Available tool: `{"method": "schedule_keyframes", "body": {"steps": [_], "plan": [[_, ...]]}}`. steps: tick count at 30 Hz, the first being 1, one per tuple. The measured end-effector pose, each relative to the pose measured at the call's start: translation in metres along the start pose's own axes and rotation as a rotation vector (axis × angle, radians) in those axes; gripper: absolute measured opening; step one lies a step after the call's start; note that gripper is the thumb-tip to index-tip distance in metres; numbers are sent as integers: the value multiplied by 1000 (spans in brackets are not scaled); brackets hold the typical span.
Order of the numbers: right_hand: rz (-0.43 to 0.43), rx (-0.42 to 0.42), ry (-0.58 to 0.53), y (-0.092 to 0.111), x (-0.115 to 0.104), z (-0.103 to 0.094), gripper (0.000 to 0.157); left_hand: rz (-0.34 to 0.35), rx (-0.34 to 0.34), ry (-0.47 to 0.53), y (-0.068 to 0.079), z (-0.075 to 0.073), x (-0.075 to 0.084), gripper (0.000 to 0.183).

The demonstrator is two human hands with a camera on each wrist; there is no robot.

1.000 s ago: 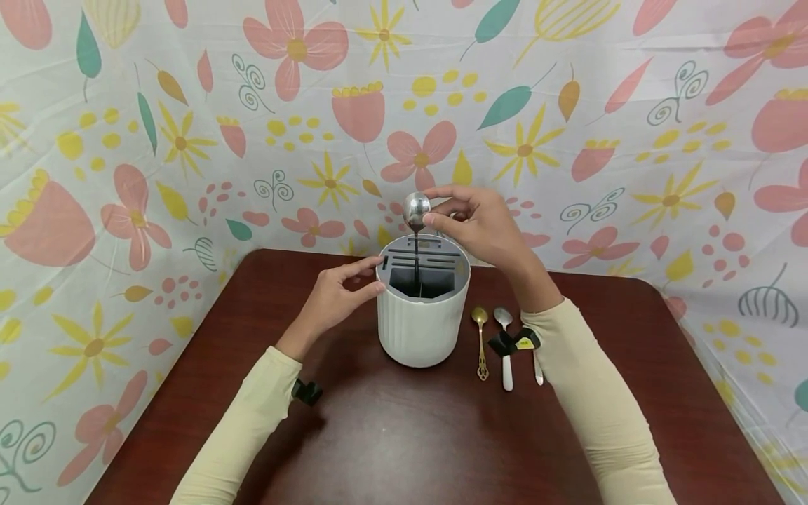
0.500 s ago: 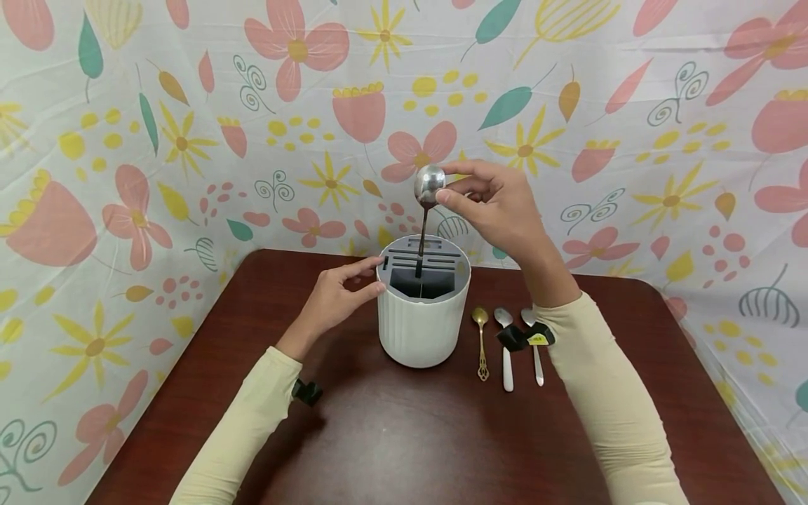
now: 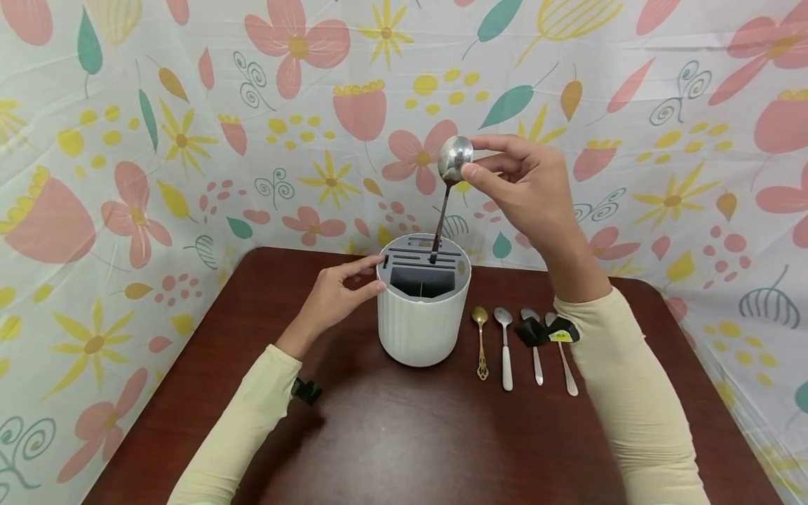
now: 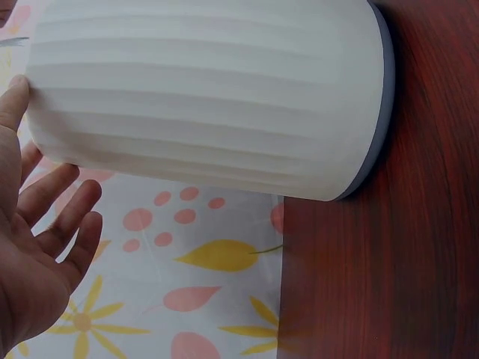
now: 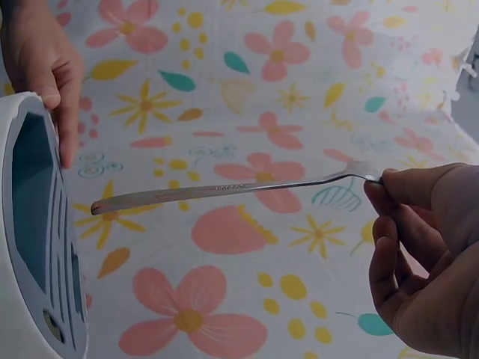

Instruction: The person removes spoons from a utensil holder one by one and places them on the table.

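My right hand (image 3: 536, 186) pinches a metal spoon (image 3: 454, 158) by its bowl, between thumb and fingers. The handle hangs down at a slant, its end over the slotted top of a white ribbed utensil holder (image 3: 419, 333). In the right wrist view a gap shows between the handle end of the spoon (image 5: 217, 192) and the holder's grey insert. My left hand (image 3: 331, 298) touches the holder's left rim with index finger and thumb. The left wrist view shows the other fingers of that hand (image 4: 37, 254) relaxed beside the ribbed wall.
Right of the holder, several spoons lie in a row on the dark wooden table (image 3: 391, 435): a gold one (image 3: 482, 344), a white-handled one (image 3: 507, 365) and silver ones, partly behind the right wrist strap (image 3: 548, 332). A floral cloth (image 3: 208, 140) hangs behind.
My right hand has risen and moved right with the spoon; its handle end, earlier down in the front compartment, is now out above the slots. The left hand keeps its place.
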State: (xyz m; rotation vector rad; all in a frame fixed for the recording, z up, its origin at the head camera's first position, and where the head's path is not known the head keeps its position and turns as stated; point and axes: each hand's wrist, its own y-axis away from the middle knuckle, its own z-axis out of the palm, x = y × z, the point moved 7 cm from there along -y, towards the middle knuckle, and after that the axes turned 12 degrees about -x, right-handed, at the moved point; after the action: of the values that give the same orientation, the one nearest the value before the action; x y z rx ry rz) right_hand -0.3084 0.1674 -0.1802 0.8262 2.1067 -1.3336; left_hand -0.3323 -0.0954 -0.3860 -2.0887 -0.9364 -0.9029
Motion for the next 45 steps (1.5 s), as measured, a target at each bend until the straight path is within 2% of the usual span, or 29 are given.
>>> {"method": "schedule_keyframes", "body": {"steps": [8, 11, 16, 19, 23, 31, 36, 40, 45], "plan": [[109, 28, -8, 5, 3, -21, 32, -15, -6, 40, -1, 1, 0, 48], [147, 61, 41, 9, 6, -32, 31, -22, -7, 46, -1, 1, 0, 49], [150, 111, 75, 18, 14, -51, 31, -15, -6, 45, -1, 1, 0, 47], [146, 134, 52, 23, 21, -61, 31, -20, -6, 57, 0, 1, -1, 47], [183, 148, 64, 31, 33, -72, 33, -31, -7, 64, 0, 1, -2, 49], [259, 149, 155, 48, 58, -92, 34, -51, -11, 55, -2, 2, 0, 50], [312, 145, 170, 60, 76, -104, 36, -47, -11, 69, 3, 0, 19, 48], [362, 113, 201, 70, 89, -112, 38, -43, -13, 66, 5, -2, 28, 48], [455, 48, 254, 91, 110, -118, 40, -53, -12, 53, 4, -2, 28, 48]]}}
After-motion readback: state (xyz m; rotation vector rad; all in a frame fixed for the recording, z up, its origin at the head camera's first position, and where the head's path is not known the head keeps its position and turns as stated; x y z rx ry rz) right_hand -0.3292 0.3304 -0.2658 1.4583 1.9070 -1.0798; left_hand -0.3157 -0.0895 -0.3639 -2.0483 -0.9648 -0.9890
